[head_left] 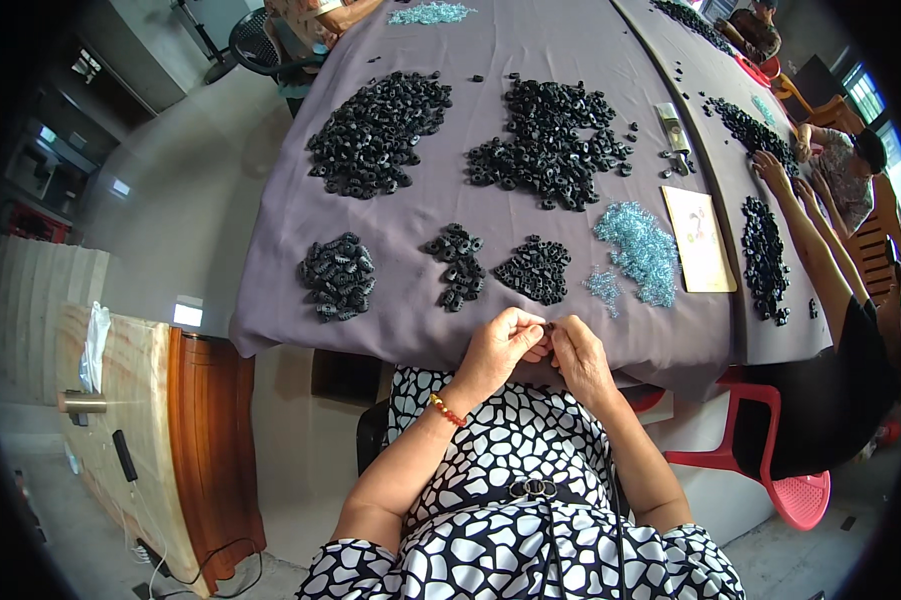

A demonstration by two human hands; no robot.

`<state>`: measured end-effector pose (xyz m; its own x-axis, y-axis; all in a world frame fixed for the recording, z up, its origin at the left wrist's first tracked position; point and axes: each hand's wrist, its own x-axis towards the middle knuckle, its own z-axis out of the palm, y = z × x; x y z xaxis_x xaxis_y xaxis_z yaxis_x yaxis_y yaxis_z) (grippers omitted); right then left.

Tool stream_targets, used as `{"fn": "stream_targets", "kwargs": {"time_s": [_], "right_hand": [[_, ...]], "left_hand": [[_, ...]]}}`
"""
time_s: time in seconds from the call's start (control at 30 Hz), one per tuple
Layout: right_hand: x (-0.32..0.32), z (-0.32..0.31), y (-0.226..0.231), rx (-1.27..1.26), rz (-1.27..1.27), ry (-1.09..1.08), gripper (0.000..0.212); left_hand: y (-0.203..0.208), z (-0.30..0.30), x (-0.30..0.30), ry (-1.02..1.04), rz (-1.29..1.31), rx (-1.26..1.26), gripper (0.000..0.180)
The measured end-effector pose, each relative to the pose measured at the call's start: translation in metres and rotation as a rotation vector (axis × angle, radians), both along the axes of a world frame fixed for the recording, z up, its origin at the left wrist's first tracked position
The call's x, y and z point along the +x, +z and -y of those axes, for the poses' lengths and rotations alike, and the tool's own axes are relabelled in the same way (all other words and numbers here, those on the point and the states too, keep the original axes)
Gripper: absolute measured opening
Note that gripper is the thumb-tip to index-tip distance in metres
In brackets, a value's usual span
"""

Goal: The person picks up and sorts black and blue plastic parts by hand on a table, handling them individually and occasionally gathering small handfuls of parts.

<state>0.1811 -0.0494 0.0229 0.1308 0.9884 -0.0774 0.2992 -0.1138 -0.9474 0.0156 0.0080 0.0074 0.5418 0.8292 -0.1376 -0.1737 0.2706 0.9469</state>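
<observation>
Small dark piece [547, 328], exact shape too small to tell, is held at the near edge of the grey-purple cloth-covered tabletop [410, 225]. Thumb and fingertips of the bare left hand [498, 352] are pinched on it; those of the right hand [583, 362] are closed on it too. Just beyond the hands, a compact heap of small black pieces [533, 270] is seen; ahead-left of the left hand, a loose black cluster [460, 268], then a rounded heap of ridged black pieces [337, 277]. Ahead-right of the right hand, transparent light-blue bits [638, 250] are spread, flanked by a flat cream card [698, 240].
</observation>
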Motion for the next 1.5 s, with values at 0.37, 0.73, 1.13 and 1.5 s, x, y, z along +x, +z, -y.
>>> {"fn": "stream_targets", "kwargs": {"time_s": [0.37, 0.73, 1.13, 1.5], "right_hand": [[-0.007, -0.001, 0.003, 0.286, 0.523, 0.085, 0.031], [-0.006, -0.001, 0.012, 0.290, 0.578, 0.141, 0.026], [-0.008, -0.002, 0.016, 0.303, 0.611, 0.159, 0.030], [-0.003, -0.004, 0.021, 0.305, 0.677, 0.205, 0.033]], "left_hand": [[0.005, -0.003, -0.003, -0.048, -0.135, 0.089, 0.020], [0.007, -0.006, -0.009, -0.153, -0.027, 0.125, 0.033], [-0.006, -0.007, -0.007, -0.157, 0.052, 0.082, 0.035], [0.010, 0.000, -0.003, -0.046, -0.116, 0.294, 0.039]]}}
